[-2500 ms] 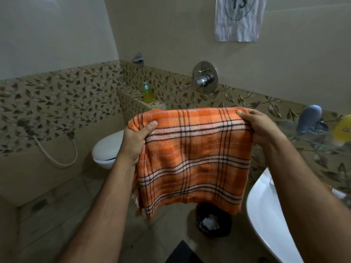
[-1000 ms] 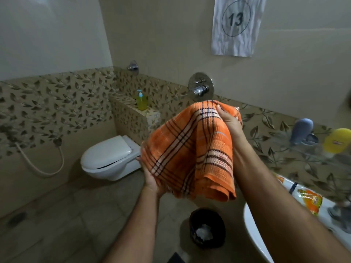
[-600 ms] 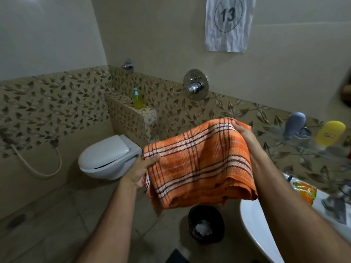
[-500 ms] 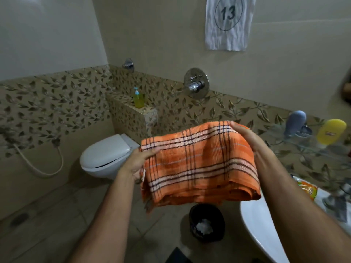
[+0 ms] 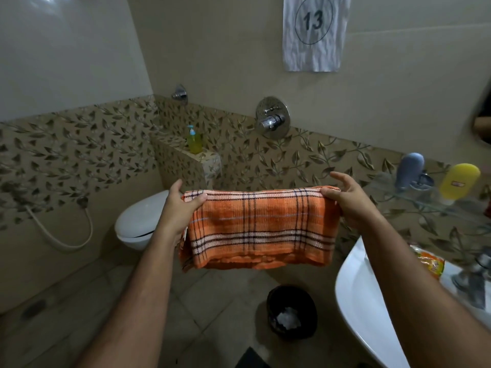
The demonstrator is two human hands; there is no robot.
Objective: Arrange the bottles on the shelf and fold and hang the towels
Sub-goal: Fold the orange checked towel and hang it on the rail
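While both arms reach forward, the scene reads as follows.

Left hand [image 5: 177, 208]: thumb curled over the front of the upper left corner of the orange plaid woven towel [image 5: 259, 229], the other fingers behind the cloth, pinching it.

Right hand [image 5: 350, 201]: thumb pressed on the upper right corner of the towel, pinching it against the palm side; the index finger points out loosely above the edge, touching nothing.

Grip and towel: the cloth spans between the two hands, its top edge pulled nearly straight and level, the rest hanging down below both grips.

Towel position: held in mid-air in front of the leaf-patterned tiled wall [image 5: 305, 160], above the black round waste bin [image 5: 292, 313] and to the left of the white washbasin [image 5: 356, 301].

Towel look: folded into a wide, short rectangle with several layers showing at the lower edge; orange ground crossed by dark brown and pale cream stripes; a short fringe hangs at the lower left corner.

Shelf: a glass wall shelf [image 5: 425, 201] at the right carries a grey-blue plastic bottle [image 5: 409, 168] and a yellow plastic bottle [image 5: 459, 179], both well apart from the towel.
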